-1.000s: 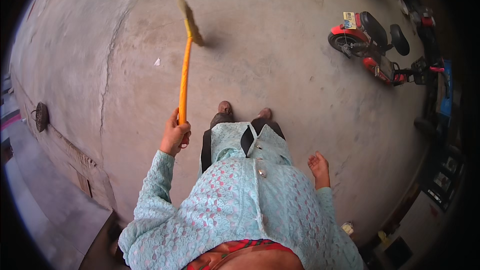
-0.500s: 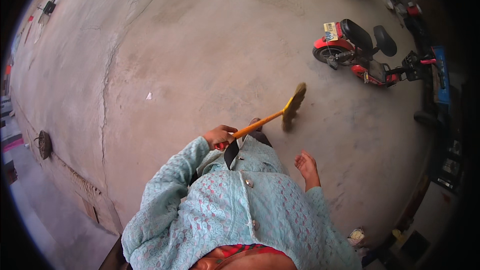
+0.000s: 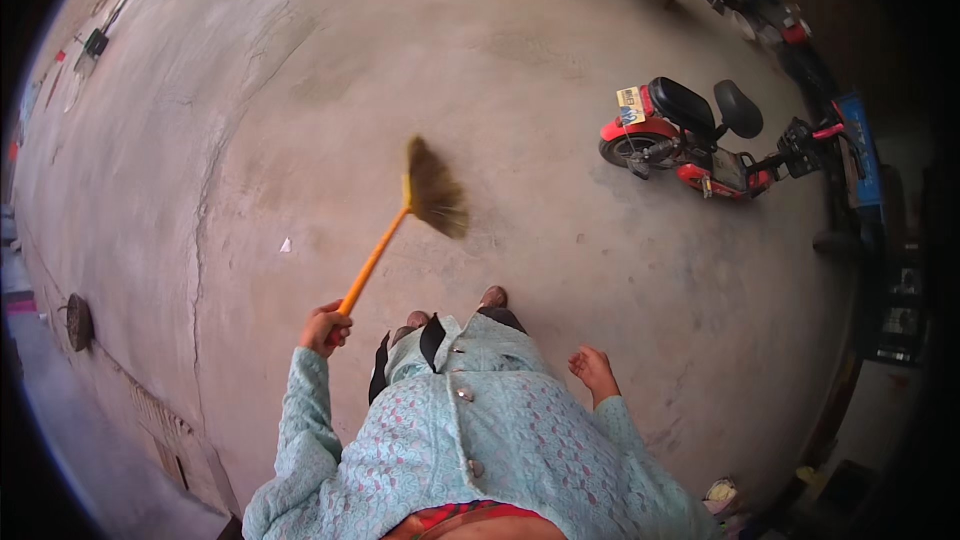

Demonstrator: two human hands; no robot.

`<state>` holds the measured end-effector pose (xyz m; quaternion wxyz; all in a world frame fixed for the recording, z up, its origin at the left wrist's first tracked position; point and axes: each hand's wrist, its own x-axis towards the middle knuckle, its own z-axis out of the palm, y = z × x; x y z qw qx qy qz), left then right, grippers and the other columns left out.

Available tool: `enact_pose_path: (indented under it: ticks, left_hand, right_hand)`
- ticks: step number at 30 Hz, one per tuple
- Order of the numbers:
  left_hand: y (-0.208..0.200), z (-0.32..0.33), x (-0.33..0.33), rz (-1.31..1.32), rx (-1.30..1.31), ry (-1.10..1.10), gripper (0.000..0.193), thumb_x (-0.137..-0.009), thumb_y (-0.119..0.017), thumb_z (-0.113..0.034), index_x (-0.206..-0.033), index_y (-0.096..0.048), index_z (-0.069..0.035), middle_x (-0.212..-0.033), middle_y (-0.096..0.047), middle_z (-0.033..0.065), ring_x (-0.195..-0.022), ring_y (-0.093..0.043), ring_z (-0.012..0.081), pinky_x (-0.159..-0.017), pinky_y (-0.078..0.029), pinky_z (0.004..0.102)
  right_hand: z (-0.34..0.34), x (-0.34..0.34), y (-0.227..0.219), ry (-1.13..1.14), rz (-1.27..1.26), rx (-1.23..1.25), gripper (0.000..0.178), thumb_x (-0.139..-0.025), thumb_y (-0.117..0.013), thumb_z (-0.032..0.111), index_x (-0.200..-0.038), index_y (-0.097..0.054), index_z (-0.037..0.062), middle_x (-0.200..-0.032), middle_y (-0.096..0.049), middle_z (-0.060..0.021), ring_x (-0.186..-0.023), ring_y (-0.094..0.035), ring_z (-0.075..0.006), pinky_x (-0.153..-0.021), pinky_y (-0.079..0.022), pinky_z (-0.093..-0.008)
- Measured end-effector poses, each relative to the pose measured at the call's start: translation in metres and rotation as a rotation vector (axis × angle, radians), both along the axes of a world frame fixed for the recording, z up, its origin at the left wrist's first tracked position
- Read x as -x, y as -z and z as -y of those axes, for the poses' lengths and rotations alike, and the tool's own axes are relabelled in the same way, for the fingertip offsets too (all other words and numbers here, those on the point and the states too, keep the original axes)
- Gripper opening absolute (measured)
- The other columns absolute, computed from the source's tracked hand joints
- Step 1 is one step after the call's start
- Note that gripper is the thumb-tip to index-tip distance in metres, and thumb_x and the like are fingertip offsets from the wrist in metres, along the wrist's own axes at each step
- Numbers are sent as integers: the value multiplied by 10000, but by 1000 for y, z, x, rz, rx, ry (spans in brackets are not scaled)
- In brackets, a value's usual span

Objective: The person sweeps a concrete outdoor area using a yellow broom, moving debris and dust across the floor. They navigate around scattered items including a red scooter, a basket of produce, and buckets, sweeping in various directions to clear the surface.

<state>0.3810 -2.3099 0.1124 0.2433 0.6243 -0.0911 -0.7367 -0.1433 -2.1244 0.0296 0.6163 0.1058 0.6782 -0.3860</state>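
Currently, left fingers (image 3: 337, 334) wrap the orange broom handle (image 3: 376, 261); right fingers (image 3: 580, 361) curl loosely.

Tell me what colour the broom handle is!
The broom handle is mostly orange, seen best in the head view.

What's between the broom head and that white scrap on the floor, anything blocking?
Nothing visible: just bare floor between the broom head and the white scrap to its left. The left hand, gripping the orange handle, is outside that gap.
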Motion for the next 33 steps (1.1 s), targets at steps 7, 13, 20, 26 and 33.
enact_pose_path:
  ticks: [7,13,20,26,33]
  left_hand:
    - [5,-4,-51,280,180,-221,209,-625,-458,29,-821,-440,-43,-526,-434,23,-386,-443,118,-296,-355,233]
    - [-26,-1,-45,354,260,-281,245,-638,-440,13,-878,-458,-31,-528,-441,26,-384,-426,101,-302,-349,212]
    - [-77,4,25,198,339,-169,517,-626,-467,21,-1136,-398,-18,-573,-448,15,-398,-423,82,-314,-350,195]
    - [-65,31,95,-136,255,-69,482,-651,-490,17,-1122,-399,-22,-641,-466,21,-434,-426,83,-348,-357,201]
    - [-4,63,173,-407,39,58,368,-648,-479,46,-1011,-429,16,-659,-475,73,-456,-414,97,-372,-330,207]
  right_hand:
    - [70,-4,-7,-45,8,151,258,-778,-491,138,-1014,-444,46,-732,-550,-107,-674,-554,-210,-570,-468,-335]
    - [52,9,-3,-46,-38,117,327,-767,-499,147,-1069,-421,48,-719,-538,-90,-639,-546,-192,-554,-468,-322]
    - [0,29,20,-61,-53,-33,293,-766,-484,149,-1041,-448,54,-671,-518,-76,-600,-535,-190,-532,-465,-314]
    - [6,40,29,-55,-82,106,230,-770,-483,148,-990,-468,81,-661,-542,-91,-609,-544,-217,-559,-459,-352]
    - [23,60,23,-42,-35,97,253,-776,-479,145,-1018,-462,74,-673,-540,-87,-617,-543,-208,-555,-462,-340]
